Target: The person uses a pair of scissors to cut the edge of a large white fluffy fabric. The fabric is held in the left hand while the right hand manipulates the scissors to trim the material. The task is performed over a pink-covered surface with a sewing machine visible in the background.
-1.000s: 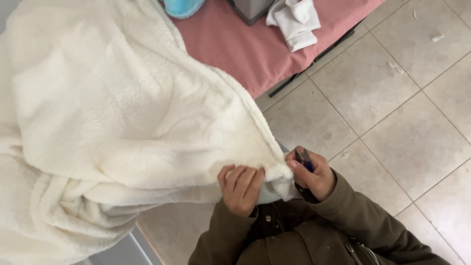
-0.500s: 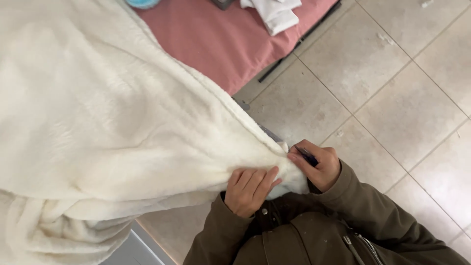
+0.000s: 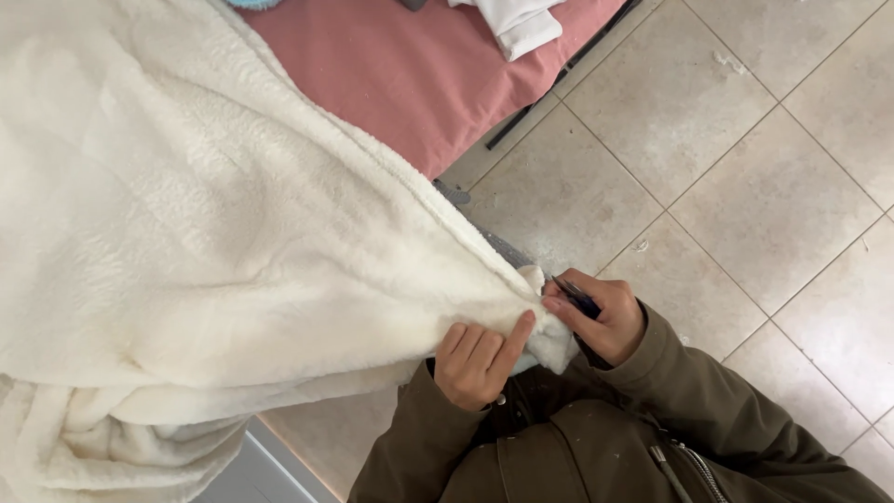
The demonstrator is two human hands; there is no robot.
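Head view, looking down. A person in an olive jacket (image 3: 652, 438) stands on a tiled floor (image 3: 773, 186).

Blanket (image 3: 233, 242): cream, fleecy, large. Its bulk fills the frame up and left of the hands; it narrows to a gathered corner (image 3: 545, 326) that ends right between them. The long axis runs from upper left down to lower right, toward the person's chest. The lower edge folds over in a heap at the bottom left.

Left hand (image 3: 480, 359): closed on the blanket just left of the corner, fingers curled over the fabric, index finger stretched along it toward the tip. Clamped on cloth.

Right hand (image 3: 601, 317): just right of the corner, touching it. It grips a small dark tool (image 3: 575, 296), slim and pointed; the tip aims up-left at the corner's edge. I cannot tell whether it is scissors, a seam ripper or a pen. Fingers closed around it.

The hands sit close together, the corner pinched between them. The left carries the fabric; the right is nearer the very tip.

Beyond the blanket, upper middle: a bed with a pink sheet (image 3: 419, 74), and a folded white cloth (image 3: 521, 23) on it at the top edge.
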